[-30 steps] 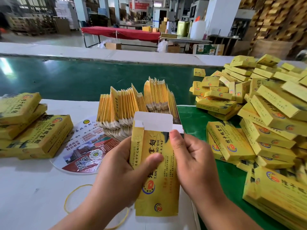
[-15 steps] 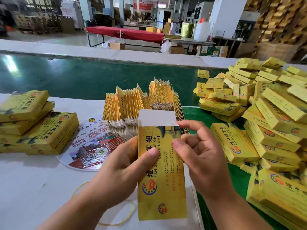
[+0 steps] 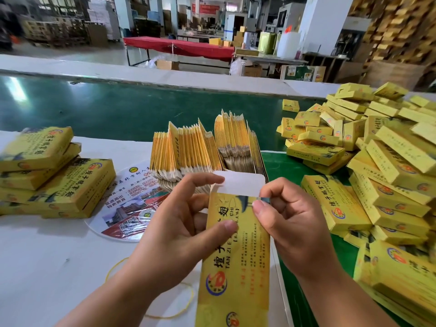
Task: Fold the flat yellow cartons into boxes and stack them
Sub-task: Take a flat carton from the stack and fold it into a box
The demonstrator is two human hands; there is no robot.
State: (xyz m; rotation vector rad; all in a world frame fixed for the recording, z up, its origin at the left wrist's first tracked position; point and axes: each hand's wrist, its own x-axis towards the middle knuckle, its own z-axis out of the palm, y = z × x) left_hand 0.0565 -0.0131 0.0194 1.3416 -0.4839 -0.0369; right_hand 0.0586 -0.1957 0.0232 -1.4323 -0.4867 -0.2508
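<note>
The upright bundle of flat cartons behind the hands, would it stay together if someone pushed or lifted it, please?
Probably not. The flat cartons stand on edge, fanned and leaning apart, with no band visible round them, so a push would likely topple or spread them. Each looks like thin card, so light and bendy. Their glossy faces may slide against each other when lifted.

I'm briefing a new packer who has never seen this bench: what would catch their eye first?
Front and centre, the left hand and right hand hold one yellow carton upright, its white top flap open. Right behind it stands a dense row of flat cartons on edge. A big loose heap of folded boxes fills the right side, with a small neat stack on the left.
</note>
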